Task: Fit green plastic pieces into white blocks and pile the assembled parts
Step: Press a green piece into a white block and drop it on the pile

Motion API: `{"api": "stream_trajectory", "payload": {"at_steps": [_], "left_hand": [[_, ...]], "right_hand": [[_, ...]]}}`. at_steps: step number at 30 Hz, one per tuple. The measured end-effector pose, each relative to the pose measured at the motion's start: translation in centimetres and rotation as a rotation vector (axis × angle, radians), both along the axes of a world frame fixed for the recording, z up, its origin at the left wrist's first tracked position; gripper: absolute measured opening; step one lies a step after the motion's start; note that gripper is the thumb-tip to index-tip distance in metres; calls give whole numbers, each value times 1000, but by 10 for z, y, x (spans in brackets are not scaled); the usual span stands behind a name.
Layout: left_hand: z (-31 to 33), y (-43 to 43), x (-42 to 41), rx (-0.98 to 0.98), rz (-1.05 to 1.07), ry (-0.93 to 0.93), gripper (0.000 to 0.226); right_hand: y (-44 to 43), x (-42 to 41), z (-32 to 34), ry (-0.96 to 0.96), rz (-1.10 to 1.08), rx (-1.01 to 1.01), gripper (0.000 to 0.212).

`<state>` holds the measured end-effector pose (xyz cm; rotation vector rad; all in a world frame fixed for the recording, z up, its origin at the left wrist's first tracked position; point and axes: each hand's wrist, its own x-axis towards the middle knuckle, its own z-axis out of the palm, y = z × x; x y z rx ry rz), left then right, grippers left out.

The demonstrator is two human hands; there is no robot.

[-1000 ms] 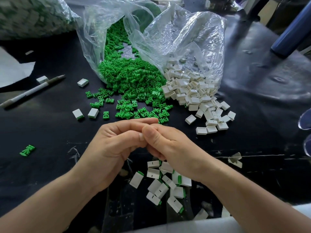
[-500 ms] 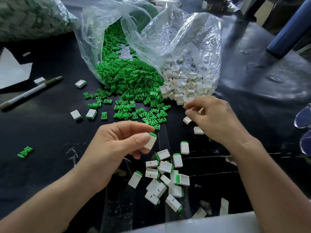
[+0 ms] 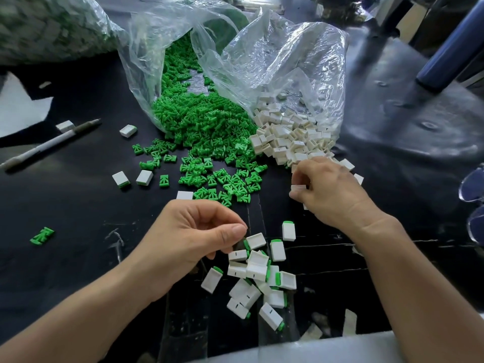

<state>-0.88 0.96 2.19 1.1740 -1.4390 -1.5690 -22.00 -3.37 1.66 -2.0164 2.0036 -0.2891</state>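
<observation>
Loose green plastic pieces (image 3: pixel 204 132) spill from a clear bag onto the black table. Beside them on the right, white blocks (image 3: pixel 290 137) spill from a second clear bag (image 3: pixel 288 61). My right hand (image 3: pixel 330 189) is at the near edge of the white heap and pinches one white block (image 3: pixel 298 188) in its fingertips. My left hand (image 3: pixel 199 231) hovers at the left edge of the pile of assembled parts (image 3: pixel 256 279), fingers loosely curled, nothing visible in them. An assembled part (image 3: pixel 256 241) lies just right of its thumb.
A pen (image 3: pixel 49 145) and white paper (image 3: pixel 18 108) lie at the far left, with a full bag (image 3: pixel 47 24) behind them. Stray assembled parts (image 3: pixel 121 178) and a lone green piece (image 3: pixel 42 235) lie left. A blue cylinder (image 3: pixel 450 48) and clear glasses (image 3: pixel 474 184) are right.
My left hand dropped toward the pile and the assembled part it held now lies there. My right hand stayed at the white heap and now pinches a block.
</observation>
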Motion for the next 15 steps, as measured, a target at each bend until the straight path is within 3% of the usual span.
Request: {"api": "stream_trajectory", "payload": {"at_steps": [4, 10, 15], "left_hand": [[-2, 0, 0, 22, 10, 1, 26], [-8, -2, 0, -14, 83, -18, 42], [-8, -2, -1, -4, 49, 58, 42]], "right_hand": [[2, 2, 0, -84, 20, -58, 24], [13, 22, 7, -707, 201, 53, 14], [22, 40, 3, -793, 273, 126, 16]]}}
